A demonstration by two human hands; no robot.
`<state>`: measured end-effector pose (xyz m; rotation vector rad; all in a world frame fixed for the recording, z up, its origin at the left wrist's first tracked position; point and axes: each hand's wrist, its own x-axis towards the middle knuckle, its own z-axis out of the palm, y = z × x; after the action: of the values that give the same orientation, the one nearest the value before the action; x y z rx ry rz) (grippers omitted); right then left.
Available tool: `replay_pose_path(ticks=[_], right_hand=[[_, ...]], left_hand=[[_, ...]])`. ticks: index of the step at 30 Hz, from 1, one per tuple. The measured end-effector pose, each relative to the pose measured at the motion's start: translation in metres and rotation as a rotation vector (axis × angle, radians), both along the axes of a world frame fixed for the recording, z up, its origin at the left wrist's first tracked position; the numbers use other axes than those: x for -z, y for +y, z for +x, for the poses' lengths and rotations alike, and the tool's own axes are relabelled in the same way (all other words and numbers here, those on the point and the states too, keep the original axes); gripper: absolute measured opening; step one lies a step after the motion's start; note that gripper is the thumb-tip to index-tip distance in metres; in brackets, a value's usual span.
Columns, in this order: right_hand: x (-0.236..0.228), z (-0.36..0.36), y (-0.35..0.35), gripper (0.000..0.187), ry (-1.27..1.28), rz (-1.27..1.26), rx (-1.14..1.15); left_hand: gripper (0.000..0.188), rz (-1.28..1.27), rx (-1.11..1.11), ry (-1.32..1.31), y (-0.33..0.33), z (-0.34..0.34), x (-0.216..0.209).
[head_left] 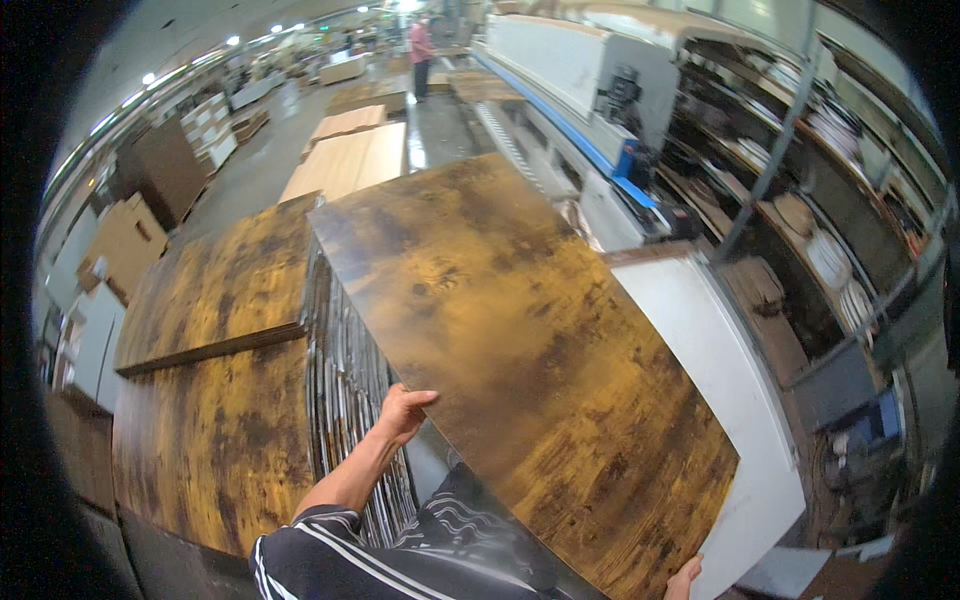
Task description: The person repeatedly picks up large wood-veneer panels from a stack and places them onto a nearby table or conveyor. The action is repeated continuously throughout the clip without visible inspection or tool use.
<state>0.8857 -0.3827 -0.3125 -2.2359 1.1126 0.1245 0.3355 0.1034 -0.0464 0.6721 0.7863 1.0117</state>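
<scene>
A brown wood-grain panel (540,375) slants across the frame's centre; the left hand (406,412) grips its left edge, the right hand (684,579) its lower-right edge. Similar stacked panels (220,440) lie at lower left, a white board (745,400) at right.

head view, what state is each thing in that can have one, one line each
dark wood-grain board, held, tilted
left hand, gripping the board's left edge, thumb on top
right hand, gripping near its lower right corner, partly out of frame
board stacks, piled, farther one higher
storage shelves, loaded
ceiling light, lit
</scene>
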Motion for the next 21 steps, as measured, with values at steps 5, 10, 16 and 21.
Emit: replay_pose_path(ticks=[5,10,16,21], right_hand=[[-0.027,0.024,0.189,0.065,-0.051,0.299,-0.458],[-0.079,0.002,0.370,0.064,0.019,0.735,-0.886],[-0.173,-0.075,0.567,0.043,0.105,0.866,-1.174],[-0.226,-0.146,0.689,0.038,0.341,0.930,-1.498]], left_hand=[[0.010,0.073,-0.415,0.000,-0.008,-0.087,-0.015],[0.020,0.099,-0.690,-0.075,-0.025,-0.187,0.026],[0.022,0.046,-0.930,-0.222,-0.017,-0.255,0.060],[0.084,-0.176,-1.293,-0.280,0.042,-0.292,0.030]])
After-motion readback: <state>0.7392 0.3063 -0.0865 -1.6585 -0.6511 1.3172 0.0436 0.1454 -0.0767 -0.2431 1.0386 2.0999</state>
